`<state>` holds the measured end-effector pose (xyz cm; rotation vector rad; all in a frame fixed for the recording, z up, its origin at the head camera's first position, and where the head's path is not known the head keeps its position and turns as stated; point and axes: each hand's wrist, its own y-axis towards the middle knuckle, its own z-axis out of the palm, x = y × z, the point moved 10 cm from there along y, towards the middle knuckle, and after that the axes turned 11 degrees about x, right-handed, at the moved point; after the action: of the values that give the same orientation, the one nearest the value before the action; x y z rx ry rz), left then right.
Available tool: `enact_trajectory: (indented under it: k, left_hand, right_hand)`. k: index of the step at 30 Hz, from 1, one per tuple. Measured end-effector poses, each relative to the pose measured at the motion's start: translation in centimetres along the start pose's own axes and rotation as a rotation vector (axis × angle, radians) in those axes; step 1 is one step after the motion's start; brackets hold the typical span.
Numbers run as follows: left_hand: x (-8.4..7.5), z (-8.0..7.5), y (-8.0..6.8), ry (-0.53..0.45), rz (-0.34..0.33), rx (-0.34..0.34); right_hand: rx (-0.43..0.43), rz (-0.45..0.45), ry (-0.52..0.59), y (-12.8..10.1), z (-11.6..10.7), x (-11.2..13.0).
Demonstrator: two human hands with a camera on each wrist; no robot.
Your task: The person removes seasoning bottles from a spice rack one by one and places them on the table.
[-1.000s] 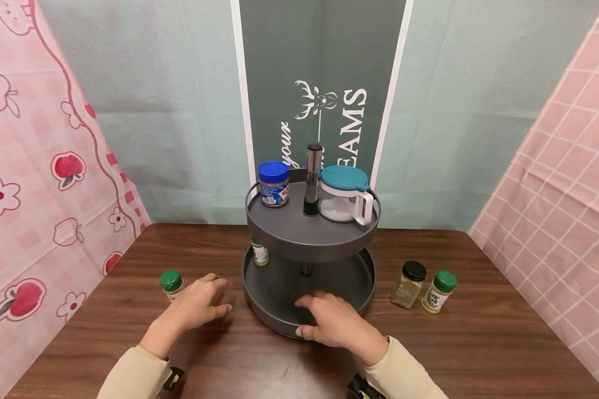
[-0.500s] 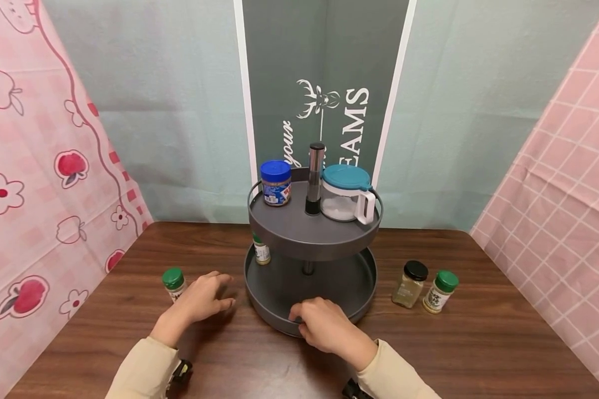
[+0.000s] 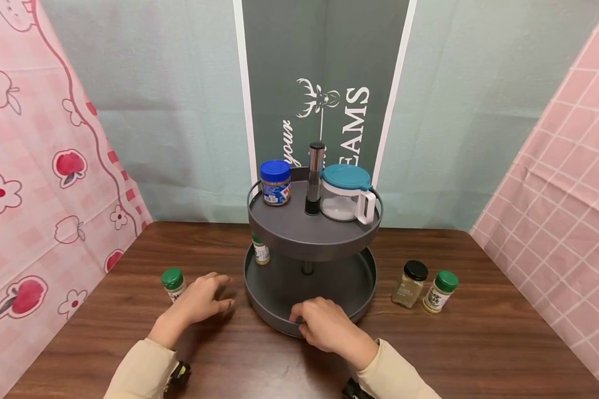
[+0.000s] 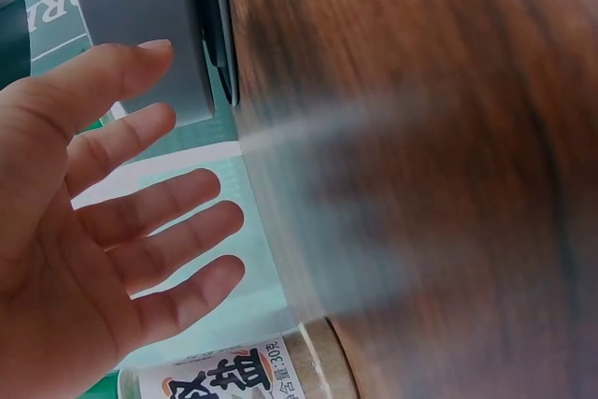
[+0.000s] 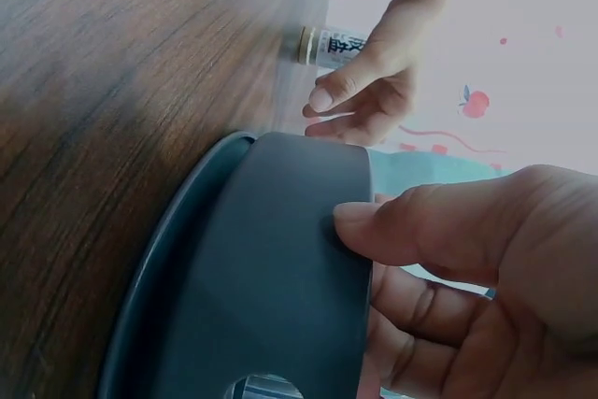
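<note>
Right hand (image 3: pixel 329 331) gripping the front rim of the lower tier (image 3: pixel 359 277) of the grey two-tier turntable rack (image 3: pixel 311 238), thumb on the outer wall, fingers curled over the lip and inside. Left hand (image 3: pixel 199 302) released, fingers spread and relaxed, resting on the counter (image 3: pixel 479 343) between the rack and a green-capped spice jar (image 3: pixel 172 284) just beside it; nothing held.

Rack standing mid-counter, close to the backdrop. On the upper tier (image 3: pixel 299 230): blue-lidded jar (image 3: pixel 275 183), tall steel grinder (image 3: pixel 313 178), clear pot with teal lid (image 3: pixel 346 193), all upright. On the lower tier: one small spice bottle (image 3: pixel 261 252) at the far left edge. To the right, well apart from the rack: black-capped jar (image 3: pixel 410 284) and another green-capped jar (image 3: pixel 440 291).

Likely troubles from here:
- Sharp pull or spin at the rim: tall grinder toppling, small bottle sliding into the wall or tipping.
- Downward drag on the lip rather than sideways: whole rack tilting or skidding on the counter.
- Left hand sweeping outward: nearby green-capped jar knocked over.
- Fingers inside the lip caught by a bottle swinging round.
</note>
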<state>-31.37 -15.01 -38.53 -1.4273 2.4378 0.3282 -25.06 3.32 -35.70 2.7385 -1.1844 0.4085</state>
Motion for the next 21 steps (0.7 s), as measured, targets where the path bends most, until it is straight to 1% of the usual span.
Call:
enact_trajectory:
  k: [5, 9, 14, 21]
  left_hand:
    - [-0.1, 0.0, 0.0, 0.008, -0.015, 0.011]
    - [-0.5, -0.1, 0.0, 0.014, -0.017, 0.005]
    - [-1.4, 0.1, -0.1, 0.018, 0.003, 0.014]
    - [-2.7, 0.2, -0.3, 0.021, 0.007, 0.029]
  right_hand:
    - [-0.017, -0.014, -0.002, -0.4, -0.2, 0.0]
    - [-0.033, -0.026, -0.009, -0.7, -0.4, 0.0]
    - [-0.04, -0.022, -0.003, -1.3, -0.4, -0.7]
    - [-0.066, -0.081, -0.048, -2.4, -1.1, -1.2]
